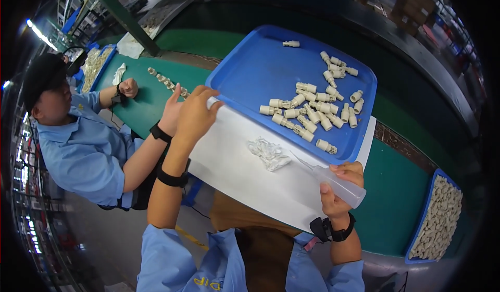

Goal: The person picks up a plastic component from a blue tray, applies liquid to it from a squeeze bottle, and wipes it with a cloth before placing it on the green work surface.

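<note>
While aslant, bottle [345, 189] nozzle [302, 160] up-left.

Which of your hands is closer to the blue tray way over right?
Right. The right hand is left of that blue tray; the left hand is much farther left.

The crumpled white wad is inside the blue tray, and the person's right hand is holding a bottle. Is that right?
Not quite: the crumpled white wad isn't inside the blue tray. The head view shows it lying on the white sheet, outside the tray. The person's right hand is indeed holding a bottle.
</note>
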`<state>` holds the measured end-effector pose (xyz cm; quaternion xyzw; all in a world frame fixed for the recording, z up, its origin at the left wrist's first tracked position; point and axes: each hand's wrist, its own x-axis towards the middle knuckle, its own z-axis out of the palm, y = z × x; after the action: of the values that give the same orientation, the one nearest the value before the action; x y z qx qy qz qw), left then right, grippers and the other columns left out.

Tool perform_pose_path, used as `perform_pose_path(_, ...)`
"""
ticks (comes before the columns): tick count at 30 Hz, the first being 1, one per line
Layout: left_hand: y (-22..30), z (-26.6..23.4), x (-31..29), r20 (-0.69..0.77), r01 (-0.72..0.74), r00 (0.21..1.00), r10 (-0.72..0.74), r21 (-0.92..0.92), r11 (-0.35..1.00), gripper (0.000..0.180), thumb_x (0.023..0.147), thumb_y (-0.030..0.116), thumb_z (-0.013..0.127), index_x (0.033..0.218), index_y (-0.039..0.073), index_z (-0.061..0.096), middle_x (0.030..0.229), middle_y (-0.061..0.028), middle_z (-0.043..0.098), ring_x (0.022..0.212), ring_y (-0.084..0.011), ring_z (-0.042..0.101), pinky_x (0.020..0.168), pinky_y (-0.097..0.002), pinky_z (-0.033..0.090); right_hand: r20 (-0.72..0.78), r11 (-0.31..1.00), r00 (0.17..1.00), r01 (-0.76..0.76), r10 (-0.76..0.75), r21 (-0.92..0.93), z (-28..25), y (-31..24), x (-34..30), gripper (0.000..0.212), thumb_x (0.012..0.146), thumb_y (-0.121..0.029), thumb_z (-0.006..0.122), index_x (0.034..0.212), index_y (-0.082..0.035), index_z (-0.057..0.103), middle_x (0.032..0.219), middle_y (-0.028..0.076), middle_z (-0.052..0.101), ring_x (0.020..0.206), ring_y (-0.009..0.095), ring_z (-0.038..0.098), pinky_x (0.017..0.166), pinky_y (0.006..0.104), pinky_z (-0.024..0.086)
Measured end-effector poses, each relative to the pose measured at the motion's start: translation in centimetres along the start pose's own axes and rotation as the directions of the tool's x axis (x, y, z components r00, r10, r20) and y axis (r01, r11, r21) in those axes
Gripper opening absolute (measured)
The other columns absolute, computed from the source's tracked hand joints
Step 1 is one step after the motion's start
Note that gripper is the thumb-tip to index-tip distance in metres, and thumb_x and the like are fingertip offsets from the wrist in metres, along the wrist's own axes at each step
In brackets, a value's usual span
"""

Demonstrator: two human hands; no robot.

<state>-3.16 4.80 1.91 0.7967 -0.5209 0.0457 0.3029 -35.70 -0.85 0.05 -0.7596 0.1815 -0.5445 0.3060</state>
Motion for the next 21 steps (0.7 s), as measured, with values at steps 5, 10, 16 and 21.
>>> perform_pose_path(5, 5.3, 3.6, 2.8, 0.195, -0.191, 0.959, 0.204, -0.087, 0.978, 0.015, 0.07, 0.011, 0.065, 0.083, 0.003, 0.064, 0.085, -0.0104, 0.061, 0.087, -0.0277, 0.058, 0.074, -0.0361, 0.047, -0.027, 0.999, 1.0, -0.009, 0.008, -0.037, -0.3, 0.3, 0.3, 0.032, 0.074, -0.017, 0.065, 0.096, -0.003, 0.046, 0.086, 0.011, 0.054, 0.078, 0.019, 0.048, 0.073, 0.0316, 0.041)
perform_pose_path(10, 8.4, 8.2, 4.0, 0.319, -0.269, 0.902, 0.292, -0.116, 0.956, 0.02, 0.071, 0.012, 0.065, 0.09, 0.004, 0.064, 0.089, -0.0104, 0.062, 0.085, -0.0296, 0.058, 0.074, -0.0377, 0.047, -0.064, 0.999, 0.998, 0.023, -0.026, -0.05, -0.2, 0.4, 0.5, 0.032, 0.069, -0.014, 0.068, 0.092, -0.004, 0.048, 0.084, 0.012, 0.054, 0.072, 0.02, 0.051, 0.064, 0.0298, 0.043)
perform_pose_path(16, 9.1, 9.0, 4.0, 0.374, -0.202, 0.908, 0.187, 0.0, 0.979, 0.021, 0.072, 0.009, 0.061, 0.092, 0.004, 0.063, 0.09, -0.0133, 0.06, 0.082, -0.0319, 0.058, 0.073, -0.039, 0.047, -0.055, 0.999, 0.998, -0.022, 0.02, -0.027, -0.5, 0.3, 0.0, 0.032, 0.074, -0.016, 0.065, 0.095, -0.003, 0.046, 0.086, 0.012, 0.054, 0.077, 0.02, 0.049, 0.07, 0.0309, 0.042)
perform_pose_path(21, 7.7, 7.3, 3.6, 0.277, -0.146, 0.951, 0.138, 0.008, 0.989, 0.019, 0.072, 0.005, 0.059, 0.09, 0.002, 0.063, 0.088, -0.016, 0.056, 0.078, -0.034, 0.058, 0.072, -0.0397, 0.048, -0.099, 0.999, 0.995, 0.018, -0.023, -0.048, -0.1, 0.5, 0.5, 0.033, 0.065, -0.009, 0.071, 0.09, -0.003, 0.051, 0.083, 0.013, 0.056, 0.069, 0.021, 0.053, 0.06, 0.029, 0.043)
